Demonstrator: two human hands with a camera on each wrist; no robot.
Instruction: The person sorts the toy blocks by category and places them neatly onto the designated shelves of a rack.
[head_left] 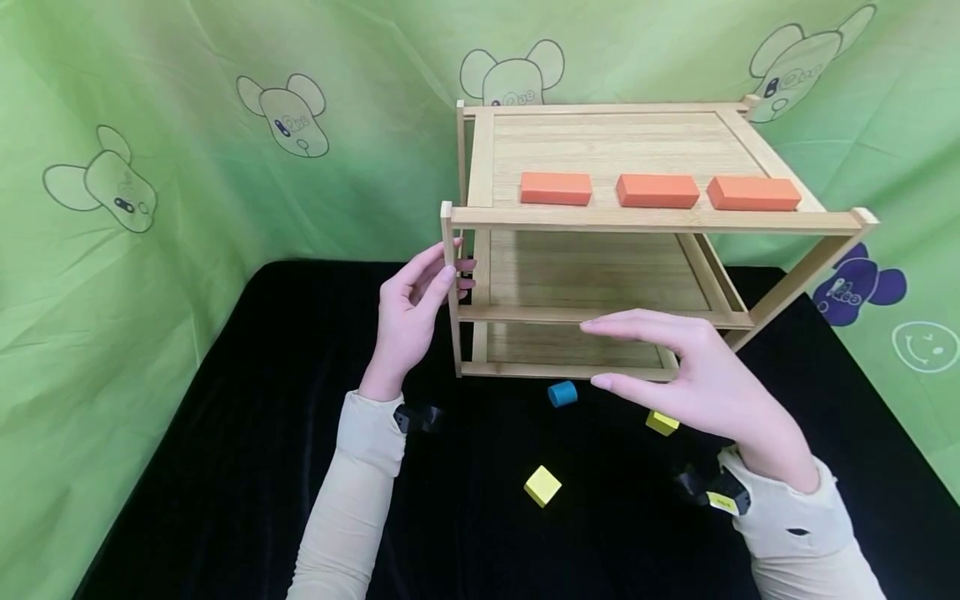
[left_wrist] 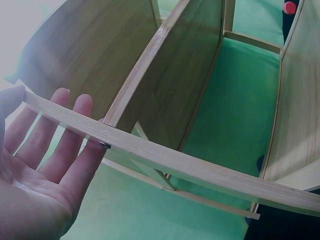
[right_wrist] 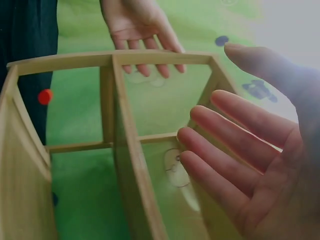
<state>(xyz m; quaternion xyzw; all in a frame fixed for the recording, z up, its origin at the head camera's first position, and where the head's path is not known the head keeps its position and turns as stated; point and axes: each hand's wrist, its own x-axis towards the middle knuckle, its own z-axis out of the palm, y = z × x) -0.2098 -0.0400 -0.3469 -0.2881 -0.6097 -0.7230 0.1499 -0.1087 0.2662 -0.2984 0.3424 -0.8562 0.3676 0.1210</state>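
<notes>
A three-tier wooden shelf (head_left: 600,143) stands on a black cloth. My left hand (head_left: 405,321) holds its front left post (head_left: 454,333), with the thumb on the near side and fingers reaching behind; the left wrist view shows those fingers (left_wrist: 62,150) past the wooden bar. My right hand (head_left: 701,375) hovers before the lower tiers, thumb and fingers spread apart, nothing between them. Three orange rectangular blocks, the left block (head_left: 556,189), middle block (head_left: 657,192) and right block (head_left: 753,194), lie in a row along the top tier's front edge.
On the black cloth (head_left: 465,517) lie a blue cylinder (head_left: 562,393) by the shelf's front, a yellow cube (head_left: 542,486) nearer me, and another yellow block (head_left: 662,422) partly hidden under my right hand. A green printed curtain (head_left: 187,100) hangs behind and at both sides.
</notes>
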